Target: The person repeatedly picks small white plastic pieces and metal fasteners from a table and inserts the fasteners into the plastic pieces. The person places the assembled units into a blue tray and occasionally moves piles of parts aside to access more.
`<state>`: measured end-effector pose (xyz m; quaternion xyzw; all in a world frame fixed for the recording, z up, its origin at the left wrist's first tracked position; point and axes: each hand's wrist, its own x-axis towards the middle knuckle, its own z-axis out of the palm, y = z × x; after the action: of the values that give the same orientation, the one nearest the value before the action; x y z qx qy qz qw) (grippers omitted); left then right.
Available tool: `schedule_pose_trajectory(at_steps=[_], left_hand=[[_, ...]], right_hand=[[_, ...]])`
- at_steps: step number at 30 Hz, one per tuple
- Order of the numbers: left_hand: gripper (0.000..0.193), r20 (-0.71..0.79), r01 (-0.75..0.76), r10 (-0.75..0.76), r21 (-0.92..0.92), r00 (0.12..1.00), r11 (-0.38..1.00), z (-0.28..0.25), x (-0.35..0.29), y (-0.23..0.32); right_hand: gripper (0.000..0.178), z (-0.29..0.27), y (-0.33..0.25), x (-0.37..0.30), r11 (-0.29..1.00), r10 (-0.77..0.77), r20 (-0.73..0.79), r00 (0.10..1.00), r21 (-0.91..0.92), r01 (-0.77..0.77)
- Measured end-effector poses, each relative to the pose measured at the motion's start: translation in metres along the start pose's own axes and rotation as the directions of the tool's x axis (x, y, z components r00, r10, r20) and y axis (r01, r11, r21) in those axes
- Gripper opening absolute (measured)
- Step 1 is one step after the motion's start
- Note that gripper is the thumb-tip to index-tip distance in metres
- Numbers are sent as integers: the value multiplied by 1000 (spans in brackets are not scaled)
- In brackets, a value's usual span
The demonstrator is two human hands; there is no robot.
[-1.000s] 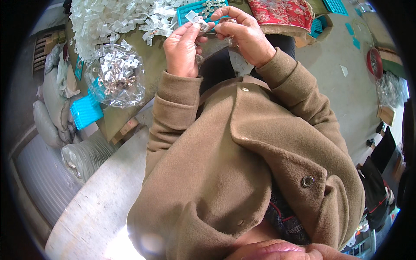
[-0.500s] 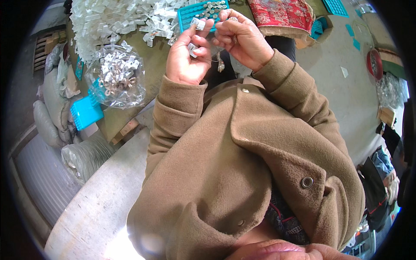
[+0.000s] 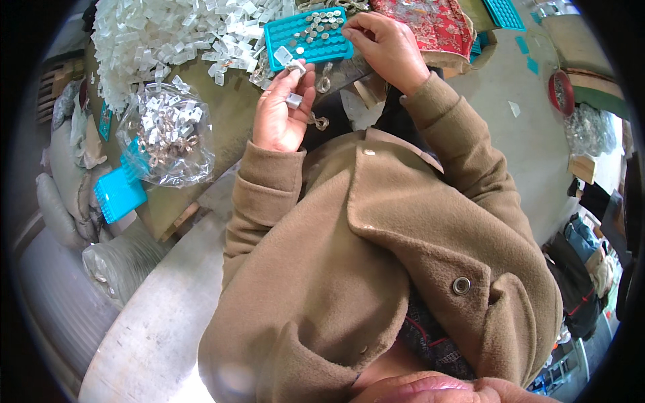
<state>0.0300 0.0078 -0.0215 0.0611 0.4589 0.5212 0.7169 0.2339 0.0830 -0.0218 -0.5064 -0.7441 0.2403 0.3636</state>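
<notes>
My left hand (image 3: 279, 119) is closed round two small white plastic cases. The upper case (image 3: 295, 68) sits between thumb and fingertips with a clear flap (image 3: 283, 55) standing open; the lower case (image 3: 293, 101) lies against the fingers. Coiled thin wire (image 3: 318, 122) dangles beside that hand, and another wire loop (image 3: 324, 79) hangs nearer the tray. My right hand (image 3: 390, 54) is beside the right edge of a blue ribbed tray (image 3: 279, 33), thumb and forefinger pinched; what they hold, if anything, cannot be made out. Several round silvery button cells (image 3: 324, 27) lie in the tray.
A large heap of clear white plastic pieces (image 3: 168, 40) covers the table's far left. Nearer stands a clear bag (image 3: 168, 134) of white cases with wires. Blue trays (image 3: 119, 193) hang by the table edge. A red patterned cushion (image 3: 437, 27) lies right of the tray.
My hands have moved apart. The left has come down and nearer me with the cases; the right has shifted right, to the tray's edge. More of the tray shows.
</notes>
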Motion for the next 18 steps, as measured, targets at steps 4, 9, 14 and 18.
schedule_pose_trajectory(at_steps=[4, 9, 14, 18], left_hand=[[23, -6, -109, 111, 137, 994, 985, -1, -2, 0], [22, 30, -121, 118, 194, 993, 974, -8, 0, -1], [22, 62, -97, 88, 170, 994, 981, -7, 2, -5], [22, 39, -68, 63, 176, 997, 982, -2, 3, -4]], right_hand=[[12, 13, -5, 12, 989, -148, -60, 987, -32, 147], [6, 29, -11, 12, 955, -233, -54, 971, -200, 218], [14, 34, -12, 9, 865, -287, 41, 957, -417, 277], [7, 35, -9, 15, 928, -278, -5, 960, -260, 268]])
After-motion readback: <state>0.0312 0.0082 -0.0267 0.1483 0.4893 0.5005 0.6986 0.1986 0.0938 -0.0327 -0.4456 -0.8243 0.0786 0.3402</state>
